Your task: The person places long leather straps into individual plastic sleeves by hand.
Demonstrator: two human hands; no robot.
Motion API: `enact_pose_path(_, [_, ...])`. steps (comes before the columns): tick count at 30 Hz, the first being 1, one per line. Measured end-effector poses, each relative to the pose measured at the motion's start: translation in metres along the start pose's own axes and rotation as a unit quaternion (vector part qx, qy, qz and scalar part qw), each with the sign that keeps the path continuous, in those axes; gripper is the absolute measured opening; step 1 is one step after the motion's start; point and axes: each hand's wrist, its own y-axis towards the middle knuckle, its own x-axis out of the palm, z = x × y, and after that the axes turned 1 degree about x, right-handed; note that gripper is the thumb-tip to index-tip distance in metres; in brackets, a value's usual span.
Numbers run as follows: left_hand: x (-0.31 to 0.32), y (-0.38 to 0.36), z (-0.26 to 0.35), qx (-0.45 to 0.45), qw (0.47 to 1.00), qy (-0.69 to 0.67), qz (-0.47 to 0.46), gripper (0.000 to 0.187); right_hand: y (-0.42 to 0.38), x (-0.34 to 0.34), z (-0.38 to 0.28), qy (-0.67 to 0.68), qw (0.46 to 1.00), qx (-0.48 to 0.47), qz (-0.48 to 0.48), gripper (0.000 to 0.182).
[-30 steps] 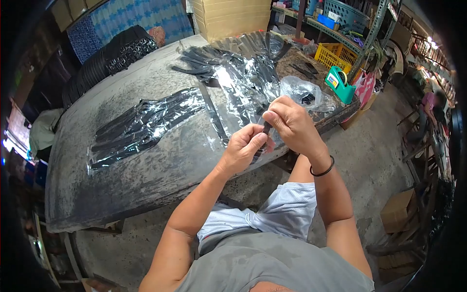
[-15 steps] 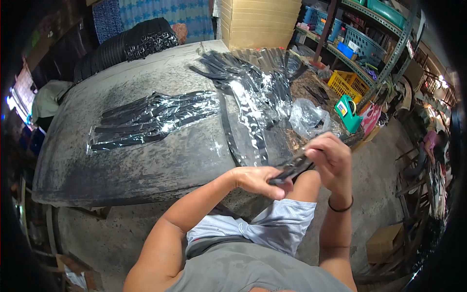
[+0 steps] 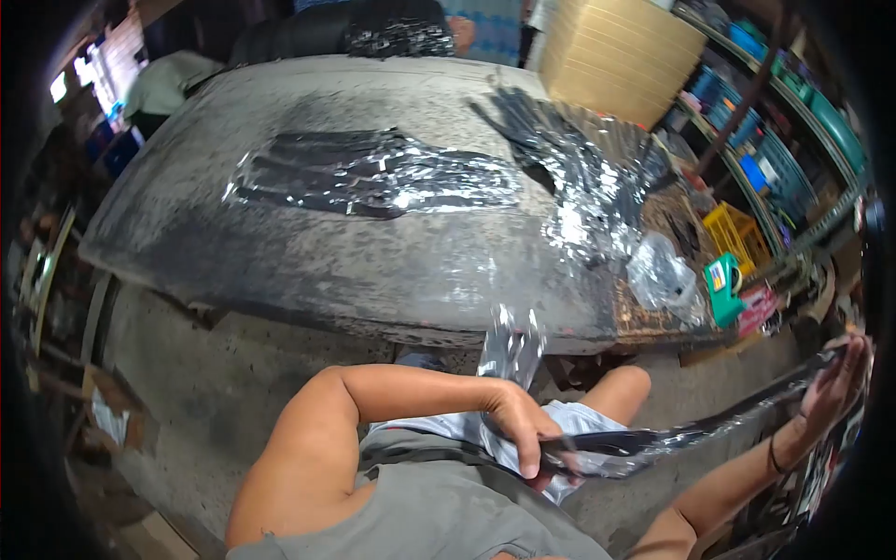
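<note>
Sitting low off the left end of the table (image 3: 392, 266), an open cardboard box (image 3: 117, 415) shows on the concrete floor (image 3: 219, 373), while a pale cloth (image 3: 173, 84) hangs beyond the table's far left corner. Grey and scuffed with black, the tabletop carries a flat row of wrapped strips (image 3: 373, 175) across its middle; a black bundle (image 3: 401, 30) lies along its far edge, a blue curtain (image 3: 490, 37) behind. Before the table's near edge, the left hand (image 3: 527, 425) is closed around one end of a black strip (image 3: 686, 450) in shiny film. A glossy strip pile (image 3: 593, 182) covers the table's far right part, below a big carton (image 3: 621, 61). On the table's rough brown right end sit a clear bag (image 3: 661, 273) and a green tape dispenser (image 3: 724, 297); past it are a yellow crate (image 3: 733, 235) and shelves (image 3: 803, 117). Right of the table, the right hand (image 3: 837, 378) grips the strip's other end, fingers together.
</note>
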Motion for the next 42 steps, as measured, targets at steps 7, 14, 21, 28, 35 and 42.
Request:
enact_pose_path(7, [0.034, -0.052, -0.038, -0.013, 0.990, -0.034, 0.137, 0.060, 0.087, 0.017, -0.043, 0.449, 0.720, 0.529, 0.024, 0.022])
enact_pose_path(14, [0.060, -0.103, -0.060, -0.033, 0.921, 0.136, 0.365, 0.034, 0.096, 0.078, -0.029, 0.219, 0.927, 0.277, -0.123, 0.024])
enact_pose_path(21, [0.108, -0.219, -0.010, -0.088, 0.779, 0.277, 0.555, 0.053, 0.012, 0.221, -0.064, 0.604, 0.608, 0.474, -0.202, 0.027])
enact_pose_path(28, [0.163, -0.394, 0.126, -0.307, 0.609, 0.267, 0.681, 0.048, 0.085, 0.273, -0.273, 0.686, 0.450, 0.539, -0.194, 0.015])
enact_pose_path(35, [0.151, -0.495, 0.125, -0.578, 0.114, 0.281, 0.758, 0.096, 0.116, 0.318, -0.473, 0.610, 0.581, 0.447, -0.301, 0.027])
enact_pose_path(42, [0.072, -0.454, -0.022, -0.501, 0.082, 0.224, 0.832, 0.093, 0.027, 0.236, -0.585, 0.492, 0.774, 0.230, -0.325, 0.054])
